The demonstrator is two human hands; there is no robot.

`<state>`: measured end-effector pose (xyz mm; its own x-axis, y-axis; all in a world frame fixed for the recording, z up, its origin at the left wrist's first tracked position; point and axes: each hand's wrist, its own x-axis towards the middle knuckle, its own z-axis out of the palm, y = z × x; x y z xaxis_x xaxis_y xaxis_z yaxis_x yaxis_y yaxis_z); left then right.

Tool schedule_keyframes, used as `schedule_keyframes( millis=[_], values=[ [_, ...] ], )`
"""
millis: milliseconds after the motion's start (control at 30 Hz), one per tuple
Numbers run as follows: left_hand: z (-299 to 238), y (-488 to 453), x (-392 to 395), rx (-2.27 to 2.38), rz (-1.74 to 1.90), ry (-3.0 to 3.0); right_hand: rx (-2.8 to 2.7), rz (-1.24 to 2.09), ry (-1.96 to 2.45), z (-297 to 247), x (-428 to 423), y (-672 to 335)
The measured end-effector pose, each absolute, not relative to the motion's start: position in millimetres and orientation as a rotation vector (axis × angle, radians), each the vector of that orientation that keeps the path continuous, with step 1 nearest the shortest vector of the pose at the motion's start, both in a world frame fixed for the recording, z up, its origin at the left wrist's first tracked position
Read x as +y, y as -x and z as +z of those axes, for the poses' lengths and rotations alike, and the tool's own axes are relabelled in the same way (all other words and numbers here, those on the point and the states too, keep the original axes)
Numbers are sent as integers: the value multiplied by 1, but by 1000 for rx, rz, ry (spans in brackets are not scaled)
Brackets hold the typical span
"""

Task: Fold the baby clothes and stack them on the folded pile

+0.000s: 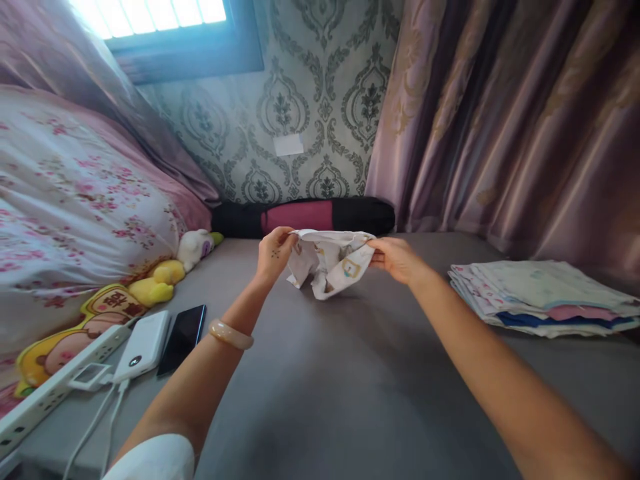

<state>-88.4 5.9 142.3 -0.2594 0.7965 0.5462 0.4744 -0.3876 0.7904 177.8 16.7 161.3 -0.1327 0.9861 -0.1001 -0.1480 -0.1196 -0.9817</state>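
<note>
A small white garment (350, 270) with a tan and blue print is stretched between my two hands in the middle of the view. My left hand (274, 255) pinches its upper left corner, fingers closed on the edge. At the upper right corner, my right hand (396, 259) grips it between thumb and fingers. The garment's top edge runs nearly level, and its lower parts hang in loose folds just over the grey bed surface (320, 373). Its exact cut is hard to make out because of the folds.
A stack of folded clothes (545, 293) lies at the right. To the left are a dark phone (183, 339), a white power bank (143, 345) with cables, a power strip (60, 380) and plush toys (157, 280). A black and maroon roll (300, 217) lies along the wall.
</note>
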Motion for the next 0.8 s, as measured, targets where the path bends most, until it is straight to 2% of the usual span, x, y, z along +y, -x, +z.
schedule_keyframes(
  millis=[200,333,467,600,700,800],
  values=[
    [143,80,-7,1882,1629,-1828,-1264,1420,1147,210,11,-204],
    [132,71,-10,1900,1556,-1683,-1365,1354,1253,226,-1,-211],
    [123,55,-14,1636,1451,-1208,-1600,1092,1296,234,-20,-216],
    [124,40,-19,1370,1528,-859,-1832,746,1319,237,-33,-222],
    [133,37,-22,1275,1688,-863,-1939,404,1276,242,-37,-230],
    [153,41,-32,1200,1950,-1174,-1966,241,1255,255,-46,-241]
  ],
)
